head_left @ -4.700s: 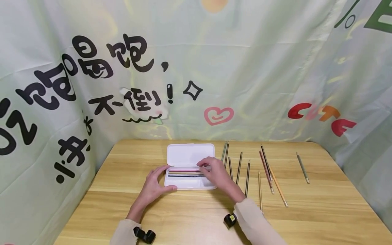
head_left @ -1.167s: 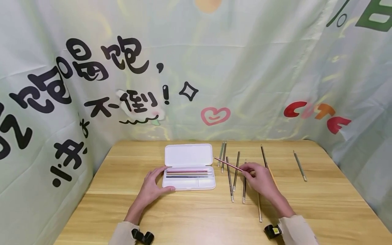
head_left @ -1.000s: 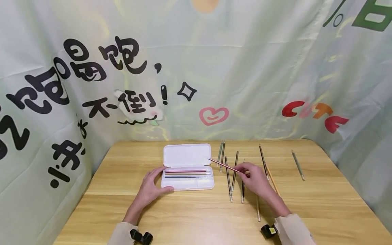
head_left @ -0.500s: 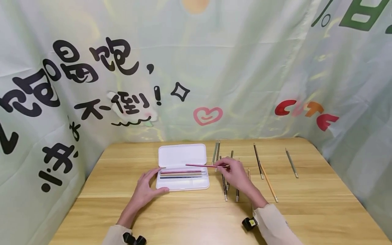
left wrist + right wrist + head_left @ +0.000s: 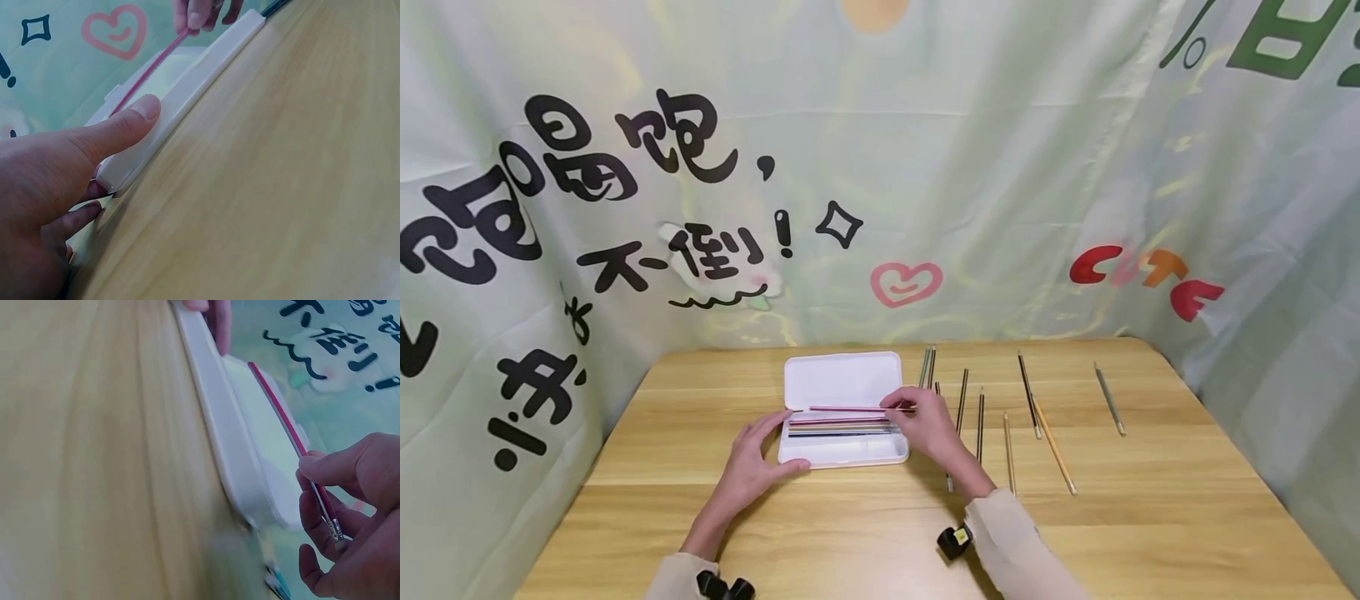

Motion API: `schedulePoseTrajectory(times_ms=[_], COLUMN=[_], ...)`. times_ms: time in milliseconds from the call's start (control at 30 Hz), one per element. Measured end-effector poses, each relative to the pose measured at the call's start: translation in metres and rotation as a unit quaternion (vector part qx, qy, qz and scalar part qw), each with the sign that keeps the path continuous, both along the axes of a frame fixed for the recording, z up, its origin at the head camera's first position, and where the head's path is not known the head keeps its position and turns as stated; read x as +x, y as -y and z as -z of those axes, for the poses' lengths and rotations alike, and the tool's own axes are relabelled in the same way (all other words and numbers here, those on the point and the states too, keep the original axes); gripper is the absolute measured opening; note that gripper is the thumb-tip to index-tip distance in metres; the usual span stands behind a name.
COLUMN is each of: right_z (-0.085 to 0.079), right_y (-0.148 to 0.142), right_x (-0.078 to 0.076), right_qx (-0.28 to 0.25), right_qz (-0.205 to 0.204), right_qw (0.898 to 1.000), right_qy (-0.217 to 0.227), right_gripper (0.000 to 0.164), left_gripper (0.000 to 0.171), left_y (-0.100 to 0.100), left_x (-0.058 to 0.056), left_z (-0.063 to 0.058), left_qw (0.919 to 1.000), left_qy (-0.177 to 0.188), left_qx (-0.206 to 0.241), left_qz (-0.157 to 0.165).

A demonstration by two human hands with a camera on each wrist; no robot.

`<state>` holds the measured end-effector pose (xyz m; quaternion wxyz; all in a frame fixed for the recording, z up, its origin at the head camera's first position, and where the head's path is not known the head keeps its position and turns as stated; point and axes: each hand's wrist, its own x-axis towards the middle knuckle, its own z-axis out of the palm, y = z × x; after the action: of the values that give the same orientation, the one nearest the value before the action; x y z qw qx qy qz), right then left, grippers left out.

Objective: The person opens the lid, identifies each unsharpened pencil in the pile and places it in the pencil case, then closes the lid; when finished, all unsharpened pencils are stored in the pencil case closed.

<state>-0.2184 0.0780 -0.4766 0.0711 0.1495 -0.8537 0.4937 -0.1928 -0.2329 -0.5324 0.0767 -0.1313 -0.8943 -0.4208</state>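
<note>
Right hand (image 5: pixel 925 422) pinches a red pencil (image 5: pixel 290 428) over the open case (image 5: pixel 838 453), left hand (image 5: pixel 750 463) gripping its left end! That case sits toward the counter's (image 5: pixel 1150 521) back edge, loose pencils (image 5: pixel 1054 445) to its right.

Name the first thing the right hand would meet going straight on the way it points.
Probably the open lid of the white case, though the right hand may pass above it.
</note>
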Motion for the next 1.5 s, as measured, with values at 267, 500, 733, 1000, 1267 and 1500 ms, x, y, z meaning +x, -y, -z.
schedulePoseTrajectory(times_ms=[267,500,733,1000,1267,1500], right_z=[0.008,0.013,0.009,-0.007,-0.014,-0.013], right_y=[0.026,0.034,0.028,0.007,-0.026,-0.058], right_x=[0.0,0.002,0.003,0.012,0.018,0.015], right_qx=[0.077,0.14,0.106,0.057,0.054,0.075], right_qz=[-0.021,-0.01,-0.041,-0.049,-0.016,0.035], right_qw=[0.997,0.989,0.993,0.997,0.997,0.993], right_qy=[-0.019,-0.049,-0.039,-0.02,-0.045,-0.083], right_gripper=[0.009,0.011,0.014,0.015,0.016,0.024], left_gripper=[0.091,0.091,0.091,0.091,0.091,0.09], left_y=[-0.001,-0.001,0.0,-0.001,-0.001,-0.001], left_x=[0.0,0.0,0.0,0.0,0.001,0.001], left_z=[0.001,0.001,0.001,0.0,0.0,-0.001], left_qw=[1.0,1.0,1.0,1.0,1.0,1.0], left_qy=[0.004,-0.001,0.007,0.002,0.004,-0.003], left_qx=[-0.005,-0.003,-0.005,-0.007,-0.004,-0.001], left_qz=[0.001,-0.001,0.003,0.002,-0.001,0.007])
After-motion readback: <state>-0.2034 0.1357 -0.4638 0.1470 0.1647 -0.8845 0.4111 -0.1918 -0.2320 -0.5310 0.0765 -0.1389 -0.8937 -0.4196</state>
